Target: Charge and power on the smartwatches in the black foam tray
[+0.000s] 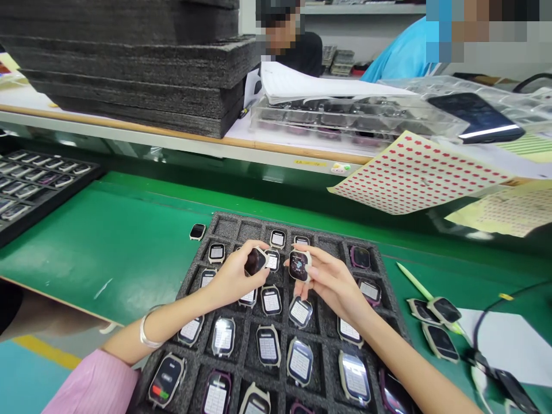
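Observation:
My left hand [233, 277] grips a smartwatch body with a dark screen [255, 262] between thumb and fingers. A second smartwatch body, with a lit pattern on its screen [298, 265], is pinched in my right hand [334, 280]. Both are held above a dark foam tray [248, 231] whose square compartments hold many strapless smartwatches. Most of these show white, list-like screens, such as the watch [268, 345] near the middle. One watch [167, 379] at the lower left shows red and green marks. A few cases are purple, like the watch [360, 257] at the upper right.
A loose watch [197, 232] lies left of the tray on the green mat [107, 230]. Several watches [440, 340], a light green pen [414, 280] and a cable lie right. Another filled tray [64, 198] is far left. Foam stacks [142, 75] and a sticker sheet [414, 172] occupy the shelf.

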Tool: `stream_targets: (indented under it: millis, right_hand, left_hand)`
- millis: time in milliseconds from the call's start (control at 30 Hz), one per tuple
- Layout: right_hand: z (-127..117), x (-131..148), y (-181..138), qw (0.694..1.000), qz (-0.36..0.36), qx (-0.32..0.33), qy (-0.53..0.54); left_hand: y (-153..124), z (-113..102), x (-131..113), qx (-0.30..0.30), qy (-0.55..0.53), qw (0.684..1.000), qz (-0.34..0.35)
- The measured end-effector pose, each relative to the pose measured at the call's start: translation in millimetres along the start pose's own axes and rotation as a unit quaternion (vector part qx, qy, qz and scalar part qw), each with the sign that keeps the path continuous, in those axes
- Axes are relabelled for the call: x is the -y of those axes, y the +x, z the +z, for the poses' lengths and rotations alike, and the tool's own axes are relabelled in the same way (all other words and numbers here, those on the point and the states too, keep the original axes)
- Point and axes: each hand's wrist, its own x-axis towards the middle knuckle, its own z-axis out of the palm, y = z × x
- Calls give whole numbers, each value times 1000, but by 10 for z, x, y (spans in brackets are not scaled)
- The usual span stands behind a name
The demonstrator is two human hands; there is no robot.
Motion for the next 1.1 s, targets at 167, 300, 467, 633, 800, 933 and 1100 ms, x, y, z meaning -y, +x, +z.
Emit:
stream_targets:
  millis: [167,300,467,633,800,933,1100]
  right_hand:
    - [18,17,-6,1000,-6,-10,-24]
    - [12,27,0,999,-12,0,-40]
    - [27,28,-15,999,-9,-3,-38]
    - [57,37,-51,999,3,-5,-54]
    - [58,36,-60,998,-3,-1,-56]
    - [58,40,-66,998,-4,11,-56]
    - [76,54,-74,998,-12,-2,-57]
  left_hand:
    - [-15,-4,-17,14,10,1000,16]
    - [-26,-20,-32,24,15,999,26]
    - [-21,-31,-46,15,11,999,34]
    - [-19,-31,-59,14,9,1000,24]
    - [-27,-43,-65,0,7,999,38]
    - [-49,-39,-66,9,14,999,35]
    - [-60,-34,-67,-8,7,999,46]
